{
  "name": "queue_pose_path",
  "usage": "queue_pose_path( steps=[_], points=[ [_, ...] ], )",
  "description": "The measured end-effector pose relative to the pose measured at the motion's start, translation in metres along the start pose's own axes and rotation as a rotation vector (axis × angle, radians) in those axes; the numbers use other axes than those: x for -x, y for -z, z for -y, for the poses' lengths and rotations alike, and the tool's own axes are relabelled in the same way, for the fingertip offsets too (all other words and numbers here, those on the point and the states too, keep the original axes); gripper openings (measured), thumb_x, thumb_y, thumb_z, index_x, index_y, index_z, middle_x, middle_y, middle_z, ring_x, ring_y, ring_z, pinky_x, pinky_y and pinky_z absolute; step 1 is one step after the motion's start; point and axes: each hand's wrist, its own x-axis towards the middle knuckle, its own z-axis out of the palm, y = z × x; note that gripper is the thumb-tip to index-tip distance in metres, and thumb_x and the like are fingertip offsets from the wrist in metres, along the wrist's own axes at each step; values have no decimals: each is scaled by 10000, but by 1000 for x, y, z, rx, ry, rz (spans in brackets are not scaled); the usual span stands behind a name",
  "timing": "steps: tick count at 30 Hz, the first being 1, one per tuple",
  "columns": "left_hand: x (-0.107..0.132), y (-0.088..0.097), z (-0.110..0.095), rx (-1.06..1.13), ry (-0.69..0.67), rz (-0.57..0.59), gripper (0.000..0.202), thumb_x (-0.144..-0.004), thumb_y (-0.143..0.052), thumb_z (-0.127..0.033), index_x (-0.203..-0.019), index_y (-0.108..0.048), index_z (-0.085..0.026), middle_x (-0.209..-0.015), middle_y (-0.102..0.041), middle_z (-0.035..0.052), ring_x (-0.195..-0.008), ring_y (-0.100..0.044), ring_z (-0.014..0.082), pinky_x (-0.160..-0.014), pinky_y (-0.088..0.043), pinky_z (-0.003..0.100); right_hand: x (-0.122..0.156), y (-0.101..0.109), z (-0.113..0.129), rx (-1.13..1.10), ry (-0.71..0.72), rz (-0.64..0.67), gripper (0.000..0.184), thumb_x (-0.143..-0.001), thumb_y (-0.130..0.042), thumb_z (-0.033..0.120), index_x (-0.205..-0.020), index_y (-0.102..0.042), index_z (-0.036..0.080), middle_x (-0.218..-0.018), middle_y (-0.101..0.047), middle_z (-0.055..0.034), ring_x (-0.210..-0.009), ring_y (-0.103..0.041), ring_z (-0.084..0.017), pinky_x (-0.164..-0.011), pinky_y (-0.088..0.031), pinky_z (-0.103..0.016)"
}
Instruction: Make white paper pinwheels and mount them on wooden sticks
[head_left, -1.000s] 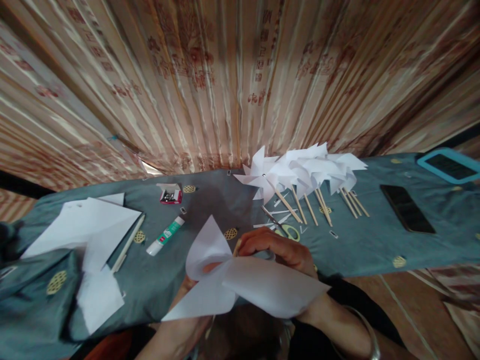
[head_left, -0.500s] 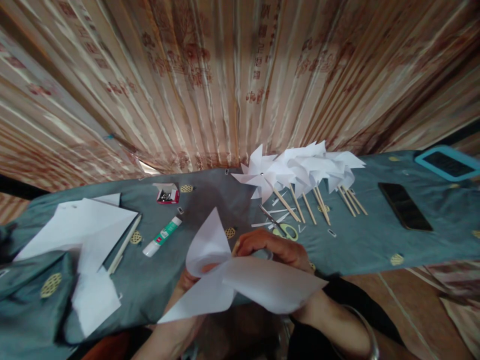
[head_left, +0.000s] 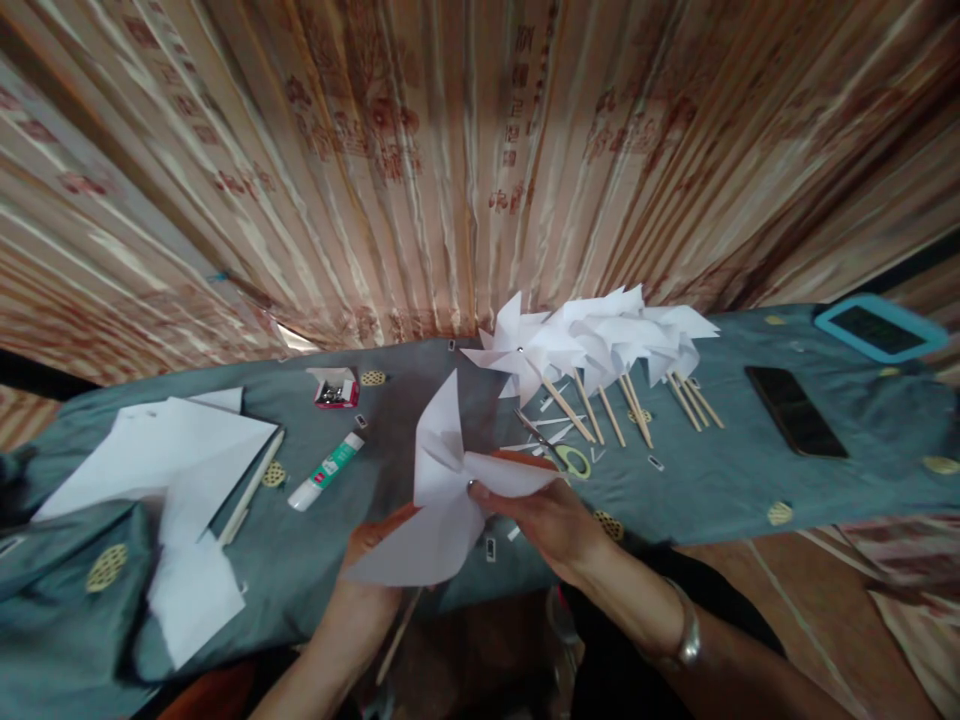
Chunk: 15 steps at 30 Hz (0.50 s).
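A white paper pinwheel [head_left: 442, 530] is held up in front of me, its folded blades spread and a small metal pin at its centre. From behind, my left hand [head_left: 369, 540] grips it, with most of its fingers hidden by the paper. A thin wooden stick [head_left: 397, 638] slants down below that hand. My right hand [head_left: 551, 520] is closed at the pinwheel's middle, its thumb by the pin and the other fingers partly behind a blade. Just beyond, scissors [head_left: 574, 460] with yellow-green handles lie among paper strips [head_left: 559, 432].
Several pinwheels [head_left: 600, 335] on sticks lie at the back of the cloth-covered table [head_left: 720, 480]. To the right are a phone [head_left: 796, 410] and a blue-framed tablet [head_left: 881, 328]. Leftward lie a glue stick [head_left: 326, 472], a box of pins [head_left: 335, 388], paper sheets [head_left: 217, 440] and a pen [head_left: 253, 485].
The pinwheel has moved up and away from me and tilted, so its centre pin now shows. My right hand has come to its middle. The stick below has come into view.
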Motion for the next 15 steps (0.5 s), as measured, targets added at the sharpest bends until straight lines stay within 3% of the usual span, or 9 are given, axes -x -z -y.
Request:
queue_pose_path(
  steps=[2,4,10,15],
  points=[
    [-2,7,6,-217,-145,87,209,-610,-718,-239,-416,-649,-203,-446,-618,46,-474,-547,163,-491,-436,222,-3,-2,-3,-54,-95,23,325,-477,-880,280,-739,-742,149,-708,-731,-31,-685,-659,-177,-736,-535,-326],
    [-3,13,13,-269,-197,62,194,-644,-689,-233,-453,-656,-213,-490,-628,37,-522,-564,169,-522,-441,220,-4,-4,-5,-70,-161,69,300,-498,-873,296,-716,-748,131,-706,-737,-50,-705,-668,-186,-811,-519,-348],
    [0,9,17,-68,-221,55,99,-623,-707,-211,-559,-658,-154,-516,-607,9,-495,-512,122,-500,-416,209,-8,-12,-5,-108,-109,218,198,-570,-824,295,-665,-733,146,-641,-721,-38,-634,-652,-164,-679,-517,-296],
    [7,9,27,148,-156,-71,140,-477,-773,-162,-562,-679,-103,-491,-622,25,-459,-511,100,-447,-388,189,-18,-17,-16,11,-102,228,230,-498,-827,303,-629,-711,153,-630,-711,-18,-593,-626,-142,-669,-500,-286]
  ],
)
